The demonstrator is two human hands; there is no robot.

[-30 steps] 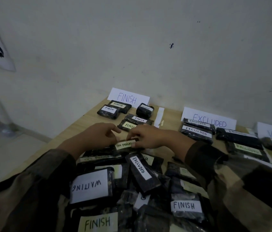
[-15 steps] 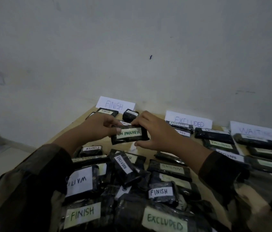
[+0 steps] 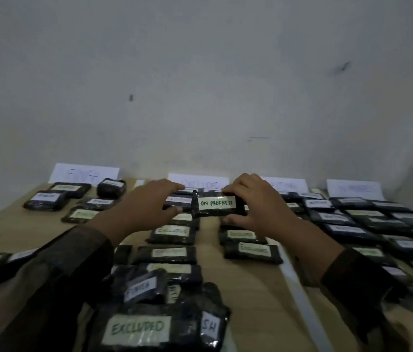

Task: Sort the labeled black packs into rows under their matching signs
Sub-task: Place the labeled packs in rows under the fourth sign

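A black pack labelled ON PROGRESS [image 3: 216, 205] is held in the air above the EXCLUDED row. My right hand [image 3: 256, 207] pinches its right end, fingers over the top edge and thumb underneath. Just left of the pack, my left hand [image 3: 147, 208] hangs with curved fingers and a small gap to the pack's edge. Four white signs stand against the wall: FINISH [image 3: 83, 174], EXCLUDED [image 3: 200, 183], WAITING [image 3: 287, 185] and a blurred one at the far right [image 3: 355, 190]. Rows of black packs lie under each sign.
A loose pile of unsorted packs [image 3: 149, 316] lies near me, one EXCLUDED label on top. The wooden table [image 3: 246, 295] shows bare between the EXCLUDED and WAITING rows, with a white strip [image 3: 299, 288] along it. The grey wall closes the far side.
The ON PROGRESS pack rose from the pile and moved right over the EXCLUDED row. My left hand has come off its left end. The view swung right, revealing the far-right sign.
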